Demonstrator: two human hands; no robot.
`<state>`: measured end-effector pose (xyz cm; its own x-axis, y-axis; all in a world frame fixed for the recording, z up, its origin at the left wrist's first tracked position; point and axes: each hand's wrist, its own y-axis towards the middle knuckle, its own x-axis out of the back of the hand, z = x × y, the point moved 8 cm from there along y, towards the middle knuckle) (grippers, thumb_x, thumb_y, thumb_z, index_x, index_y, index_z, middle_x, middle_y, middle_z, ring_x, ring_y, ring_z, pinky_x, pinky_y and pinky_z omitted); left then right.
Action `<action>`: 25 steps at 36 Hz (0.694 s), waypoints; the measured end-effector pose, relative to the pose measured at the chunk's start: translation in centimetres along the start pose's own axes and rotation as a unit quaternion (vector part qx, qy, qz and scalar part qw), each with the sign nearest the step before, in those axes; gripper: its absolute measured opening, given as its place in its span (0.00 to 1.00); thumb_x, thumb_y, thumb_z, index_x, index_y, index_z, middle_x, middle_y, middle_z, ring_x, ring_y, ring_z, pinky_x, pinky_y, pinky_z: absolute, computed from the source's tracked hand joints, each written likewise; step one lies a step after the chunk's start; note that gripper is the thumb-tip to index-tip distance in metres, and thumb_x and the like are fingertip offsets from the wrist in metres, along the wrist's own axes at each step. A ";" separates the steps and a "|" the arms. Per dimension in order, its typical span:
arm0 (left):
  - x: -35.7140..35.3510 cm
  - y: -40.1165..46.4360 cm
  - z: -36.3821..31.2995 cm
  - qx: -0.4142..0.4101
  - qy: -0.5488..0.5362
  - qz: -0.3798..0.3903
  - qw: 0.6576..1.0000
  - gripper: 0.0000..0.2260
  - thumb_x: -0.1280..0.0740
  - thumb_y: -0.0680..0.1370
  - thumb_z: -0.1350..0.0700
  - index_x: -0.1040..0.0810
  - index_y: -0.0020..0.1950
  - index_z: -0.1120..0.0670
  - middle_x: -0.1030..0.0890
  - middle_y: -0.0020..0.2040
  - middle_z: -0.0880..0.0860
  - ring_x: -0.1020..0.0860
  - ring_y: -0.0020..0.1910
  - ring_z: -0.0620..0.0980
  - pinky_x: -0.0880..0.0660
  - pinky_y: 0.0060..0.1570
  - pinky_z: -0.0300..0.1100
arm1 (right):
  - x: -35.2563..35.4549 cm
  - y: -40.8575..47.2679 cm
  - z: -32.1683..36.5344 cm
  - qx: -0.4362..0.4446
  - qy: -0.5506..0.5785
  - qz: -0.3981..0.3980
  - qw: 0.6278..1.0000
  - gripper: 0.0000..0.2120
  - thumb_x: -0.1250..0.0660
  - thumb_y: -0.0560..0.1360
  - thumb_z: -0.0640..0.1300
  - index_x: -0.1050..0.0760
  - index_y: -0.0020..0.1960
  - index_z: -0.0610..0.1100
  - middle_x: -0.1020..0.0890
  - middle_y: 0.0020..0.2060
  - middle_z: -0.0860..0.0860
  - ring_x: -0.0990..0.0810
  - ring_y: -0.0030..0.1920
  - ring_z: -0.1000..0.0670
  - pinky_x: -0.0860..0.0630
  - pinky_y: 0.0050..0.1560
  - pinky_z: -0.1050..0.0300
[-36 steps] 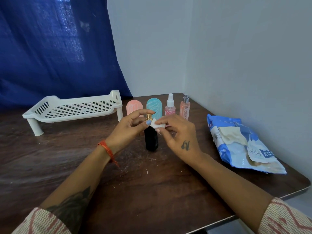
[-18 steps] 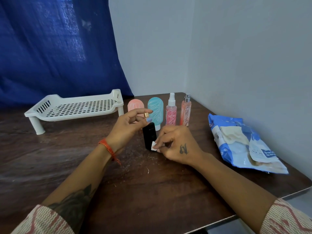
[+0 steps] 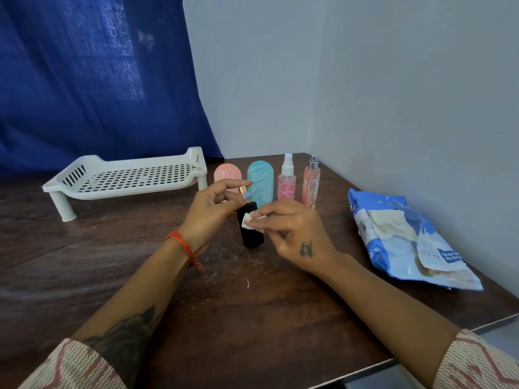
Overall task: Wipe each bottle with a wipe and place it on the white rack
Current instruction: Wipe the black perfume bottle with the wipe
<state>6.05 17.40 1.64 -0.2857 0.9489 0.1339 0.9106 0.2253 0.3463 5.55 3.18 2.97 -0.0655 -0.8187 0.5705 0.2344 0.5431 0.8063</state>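
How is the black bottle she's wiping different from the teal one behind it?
The black bottle is dark with a gold cap; the teal bottle is pale, round-topped, white-scribbled. The black one is held by the left hand; the teal one stands untouched. Both stand upright on the table.

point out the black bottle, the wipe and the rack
black bottle [image 3: 252,237]: head view, lower body
wipe [image 3: 248,221]: head view, white fold pinched by the right hand
rack [image 3: 132,179]: head view, perforated top
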 end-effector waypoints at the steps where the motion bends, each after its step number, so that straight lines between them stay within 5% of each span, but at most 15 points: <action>1: 0.0 0.0 0.0 0.000 0.001 0.000 1.000 0.09 0.31 0.75 0.60 0.20 0.52 0.47 0.19 0.42 0.58 0.20 0.48 0.49 0.25 0.56 0.46 | -0.1 -0.1 0.1 0.003 0.001 0.007 1.000 0.12 0.32 0.68 0.32 0.16 0.47 0.44 0.16 0.45 0.49 0.20 0.46 0.53 0.25 0.50 0.63; 9: 0.1 0.1 0.6 0.023 -0.003 -0.010 1.000 0.10 0.32 0.75 0.59 0.21 0.54 0.48 0.20 0.40 0.53 0.22 0.45 0.46 0.26 0.45 0.40 | -1.4 -0.3 -0.4 -0.038 0.034 0.102 0.994 0.11 0.32 0.62 0.29 0.16 0.36 0.43 0.16 0.37 0.51 0.22 0.40 0.57 0.27 0.43 0.71; 13: 0.3 0.1 0.9 0.045 -0.011 -0.021 0.999 0.11 0.32 0.75 0.59 0.20 0.57 0.55 0.17 0.47 0.56 0.20 0.46 0.45 0.25 0.42 0.35 | -1.5 -0.4 -0.7 -0.063 0.046 0.115 0.990 0.10 0.36 0.63 0.38 0.16 0.34 0.43 0.17 0.35 0.51 0.21 0.37 0.57 0.24 0.39 0.68; 20: -0.1 0.0 0.8 0.062 -0.042 0.000 0.997 0.10 0.33 0.76 0.61 0.21 0.57 0.57 0.16 0.49 0.51 0.18 0.46 0.41 0.25 0.38 0.29 | 1.9 -0.3 -2.9 -0.124 0.016 -0.106 0.986 0.10 0.30 0.68 0.30 0.17 0.47 0.41 0.17 0.44 0.50 0.20 0.46 0.57 0.23 0.49 0.67; 25: -0.7 -0.1 0.4 0.057 -0.065 0.008 0.996 0.10 0.34 0.76 0.61 0.21 0.57 0.58 0.16 0.48 0.48 0.18 0.44 0.38 0.25 0.38 0.28 | 1.9 0.3 -1.4 -0.089 0.082 -0.105 0.987 0.10 0.31 0.70 0.31 0.19 0.50 0.39 0.18 0.48 0.49 0.20 0.51 0.55 0.22 0.52 0.60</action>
<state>6.30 16.84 1.11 -0.2364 0.9715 0.0152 0.9449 0.2262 0.2367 6.88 1.52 4.03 0.0239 -0.9372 0.3479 0.4005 0.3278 0.8557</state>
